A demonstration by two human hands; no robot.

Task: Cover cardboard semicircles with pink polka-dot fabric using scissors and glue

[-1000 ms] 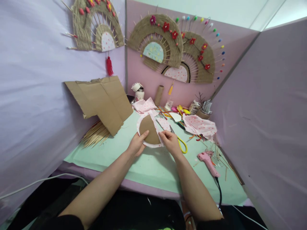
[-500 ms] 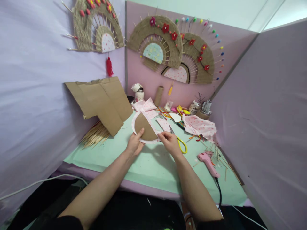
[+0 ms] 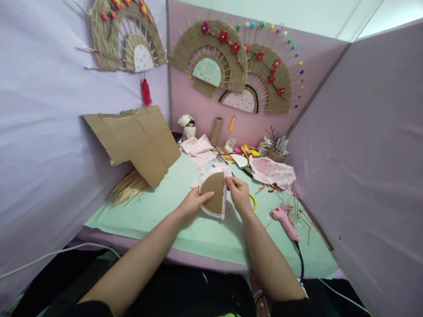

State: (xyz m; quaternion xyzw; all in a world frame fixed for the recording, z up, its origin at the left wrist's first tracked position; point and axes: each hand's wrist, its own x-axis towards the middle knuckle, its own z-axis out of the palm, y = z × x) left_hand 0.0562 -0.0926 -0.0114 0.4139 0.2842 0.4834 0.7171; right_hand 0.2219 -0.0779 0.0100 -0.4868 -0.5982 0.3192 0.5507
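Note:
A half-round piece of brown cardboard [image 3: 213, 193], edged with a white-pink fabric border, is held up over the table with its straight side facing right. My left hand [image 3: 193, 202] grips its curved left edge, the thumb lying on the cardboard face. At the upper part of the straight side, my right hand [image 3: 238, 191] pinches the fabric border [image 3: 224, 203] between thumb and fingers. Behind my right hand lie scissors [image 3: 253, 201], with only part of a yellow handle and a blade tip showing. A spotted fabric scrap [image 3: 220, 166] is partly covered by the held piece.
A pink glue gun [image 3: 287, 222] lies on the right with its cord over the front edge. Thin wooden sticks [image 3: 128, 189] and a large cardboard sheet [image 3: 139, 141] are at left. Spotted fabric [image 3: 272, 171] lies back right. Woven fan-shaped pieces [image 3: 211, 53] hang on the walls.
The cardboard piece has turned so its straight side is nearly upright, and it has shifted right and nearer. My right hand has moved from the lower corner to the upper straight edge.

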